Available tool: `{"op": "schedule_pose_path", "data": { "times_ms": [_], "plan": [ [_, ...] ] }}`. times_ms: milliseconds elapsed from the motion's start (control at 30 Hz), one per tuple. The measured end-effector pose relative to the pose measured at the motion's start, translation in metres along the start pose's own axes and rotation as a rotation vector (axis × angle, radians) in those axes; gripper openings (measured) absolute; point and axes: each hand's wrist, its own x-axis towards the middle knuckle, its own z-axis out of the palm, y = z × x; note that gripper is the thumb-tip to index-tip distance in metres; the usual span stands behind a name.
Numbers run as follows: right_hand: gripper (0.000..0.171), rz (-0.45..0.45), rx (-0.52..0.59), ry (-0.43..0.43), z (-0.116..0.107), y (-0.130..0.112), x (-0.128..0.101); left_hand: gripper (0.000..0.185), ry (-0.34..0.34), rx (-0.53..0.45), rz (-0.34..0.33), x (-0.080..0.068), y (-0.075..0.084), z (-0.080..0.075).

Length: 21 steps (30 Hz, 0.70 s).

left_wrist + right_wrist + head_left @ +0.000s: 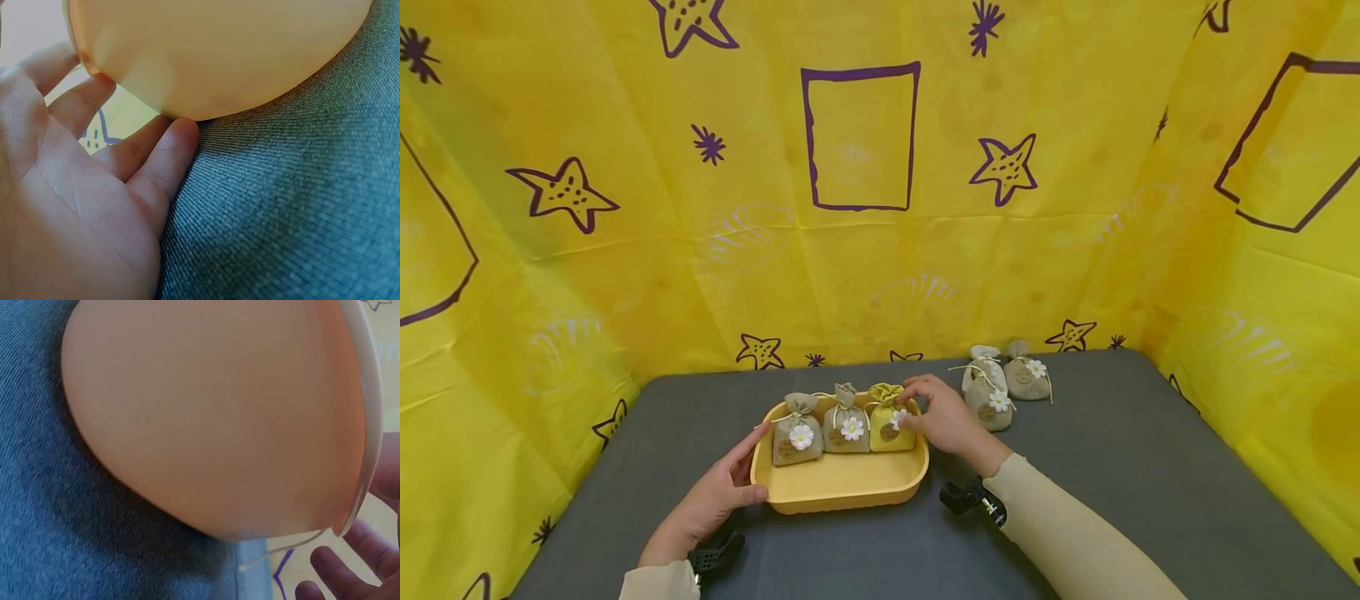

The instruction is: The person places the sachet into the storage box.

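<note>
A shallow yellow-orange tray stands on the dark cloth, with three small drawstring pouches in a row along its far side. A yellow pouch with a white flower is at the right end; a grey-beige pouch is in the middle and another beige pouch at the left. My right hand pinches the yellow pouch between thumb and fingers. At the tray's left end, my left hand rests its extended fingers against the outer wall. The right wrist view hides the yellow pouch behind the tray wall.
Beyond my right hand, a cluster of similar pouches lies on the table, including a front pouch and a right pouch. A yellow patterned curtain encloses the back and sides of the dark table.
</note>
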Motion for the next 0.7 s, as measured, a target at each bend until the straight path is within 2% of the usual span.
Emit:
{"op": "schedule_pose_path", "data": {
  "times_ms": [200,300,467,700],
  "plan": [
    [0.022,0.01,0.017,-0.016,-0.003,0.002,-0.004,0.088,0.005,0.016,-0.002,0.0,0.0,0.0],
    [0.023,0.01,0.062,-0.015,-0.004,0.003,-0.006,0.088,0.004,0.016,-0.004,0.0,0.0,0.0],
    [0.025,0.029,0.181,0.045,-0.006,0.005,-0.016,0.088,0.009,0.018,-0.004,0.001,0.001,0.0],
    [0.034,0.052,0.18,0.115,-0.017,0.013,-0.045,0.088,0.01,0.017,-0.011,0.001,0.001,0.0]
  ]
}}
